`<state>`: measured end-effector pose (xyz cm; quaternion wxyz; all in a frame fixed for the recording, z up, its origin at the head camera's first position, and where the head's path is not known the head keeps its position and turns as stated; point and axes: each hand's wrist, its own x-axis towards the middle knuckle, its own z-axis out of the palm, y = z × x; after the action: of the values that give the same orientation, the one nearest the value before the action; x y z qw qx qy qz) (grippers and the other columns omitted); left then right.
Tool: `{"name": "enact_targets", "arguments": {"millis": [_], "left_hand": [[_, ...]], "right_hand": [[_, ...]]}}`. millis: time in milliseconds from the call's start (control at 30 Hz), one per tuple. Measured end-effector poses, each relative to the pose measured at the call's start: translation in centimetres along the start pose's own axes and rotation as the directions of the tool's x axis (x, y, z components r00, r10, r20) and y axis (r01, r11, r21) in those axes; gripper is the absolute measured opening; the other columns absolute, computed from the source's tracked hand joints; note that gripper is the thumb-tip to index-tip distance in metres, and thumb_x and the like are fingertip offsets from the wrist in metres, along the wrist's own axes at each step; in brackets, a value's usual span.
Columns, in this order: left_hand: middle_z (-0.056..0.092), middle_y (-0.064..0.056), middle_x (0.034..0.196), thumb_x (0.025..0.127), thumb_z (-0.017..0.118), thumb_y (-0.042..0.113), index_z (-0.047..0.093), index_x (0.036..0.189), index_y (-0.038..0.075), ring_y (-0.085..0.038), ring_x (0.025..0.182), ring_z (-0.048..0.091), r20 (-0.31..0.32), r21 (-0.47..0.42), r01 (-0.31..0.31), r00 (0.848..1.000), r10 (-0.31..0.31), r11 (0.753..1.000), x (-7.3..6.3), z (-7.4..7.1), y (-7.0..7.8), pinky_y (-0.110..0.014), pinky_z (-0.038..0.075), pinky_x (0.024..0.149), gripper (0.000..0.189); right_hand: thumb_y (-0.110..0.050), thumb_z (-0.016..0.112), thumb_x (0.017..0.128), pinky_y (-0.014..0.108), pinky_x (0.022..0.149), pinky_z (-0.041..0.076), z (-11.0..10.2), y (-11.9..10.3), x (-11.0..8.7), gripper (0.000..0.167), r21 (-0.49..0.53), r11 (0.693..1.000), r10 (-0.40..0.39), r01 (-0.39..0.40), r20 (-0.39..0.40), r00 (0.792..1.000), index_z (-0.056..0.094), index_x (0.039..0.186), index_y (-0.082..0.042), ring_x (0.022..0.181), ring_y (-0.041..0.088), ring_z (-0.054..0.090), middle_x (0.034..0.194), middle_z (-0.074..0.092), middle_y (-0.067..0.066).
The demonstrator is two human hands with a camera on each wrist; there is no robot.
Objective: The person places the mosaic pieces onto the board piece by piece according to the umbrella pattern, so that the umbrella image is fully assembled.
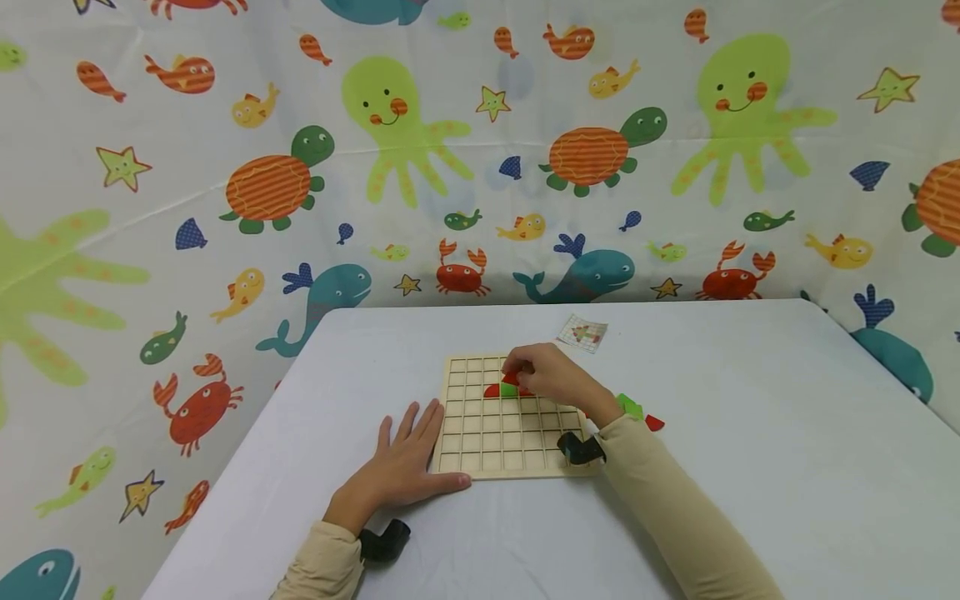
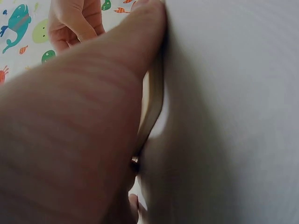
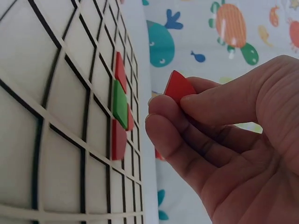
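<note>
My right hand (image 1: 551, 375) pinches a red quarter-round piece (image 3: 179, 86) between thumb and fingers, just off the surface of a wooden grid board (image 1: 491, 442). On the board, in the right wrist view, a green square piece (image 3: 120, 103) sits in a cell with red pieces (image 3: 118, 140) around it. My left hand (image 1: 401, 458) rests at the board's near left corner, fingers straight along the left side and the thumb by the front edge. In the left wrist view the forearm and hand hide most of the board's edge (image 2: 152, 100).
Right of the board lie loose green pieces (image 1: 628, 406) and a red piece (image 1: 655, 423), partly behind the right wrist. A small pattern card (image 1: 582, 333) lies beyond the board on the white table (image 1: 750, 433). A curtain with sea animals (image 1: 450, 233) hangs behind.
</note>
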<state>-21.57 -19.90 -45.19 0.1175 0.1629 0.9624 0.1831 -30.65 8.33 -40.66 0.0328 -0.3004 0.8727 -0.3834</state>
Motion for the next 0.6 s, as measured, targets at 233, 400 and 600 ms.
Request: {"name": "enact_targets", "arguments": {"millis": [233, 400, 600], "left_hand": [[0.011, -0.013, 0.179, 0.087, 0.072, 0.075, 0.015, 0.172, 0.004, -0.04, 0.164, -0.002, 0.004, -0.008, -0.007, 1.0, 0.007, 1.0, 0.0, 0.0, 0.0, -0.069, -0.009, 0.123, 0.125], [0.012, -0.013, 0.179, 0.087, 0.072, 0.075, 0.016, 0.172, 0.004, -0.041, 0.163, -0.001, 0.001, -0.002, -0.012, 1.0, 0.012, 1.0, 0.0, -0.1, 0.0, -0.07, -0.008, 0.123, 0.124], [0.013, -0.013, 0.179, 0.087, 0.072, 0.075, 0.017, 0.171, 0.004, -0.041, 0.163, -0.001, -0.004, 0.006, -0.018, 1.0, 0.018, 1.0, 0.1, -0.1, -0.1, -0.07, -0.008, 0.123, 0.123]], "right_hand": [[0.011, 0.059, 0.098, 0.032, 0.084, 0.056, 1.3, -0.5, 0.3, 0.025, -0.039, 0.998, -0.053, 0.054, 0.019, 0.998, 0.076, 0.113, 0.001, 0.088, 0.018, 0.061, 0.103, 0.075, 0.006], [0.011, 0.06, 0.098, 0.033, 0.087, 0.057, 1.9, -0.9, 0.4, 0.025, -0.052, 0.996, -0.074, 0.075, 0.017, 0.997, 0.077, 0.113, 0.001, 0.089, 0.017, 0.062, 0.103, 0.075, 0.006], [0.012, 0.061, 0.098, 0.033, 0.088, 0.057, 2.7, -1.3, 0.5, 0.025, -0.006, 0.998, -0.059, 0.059, 0.017, 0.998, 0.077, 0.114, 0.001, 0.089, 0.017, 0.064, 0.101, 0.073, 0.004]]}}
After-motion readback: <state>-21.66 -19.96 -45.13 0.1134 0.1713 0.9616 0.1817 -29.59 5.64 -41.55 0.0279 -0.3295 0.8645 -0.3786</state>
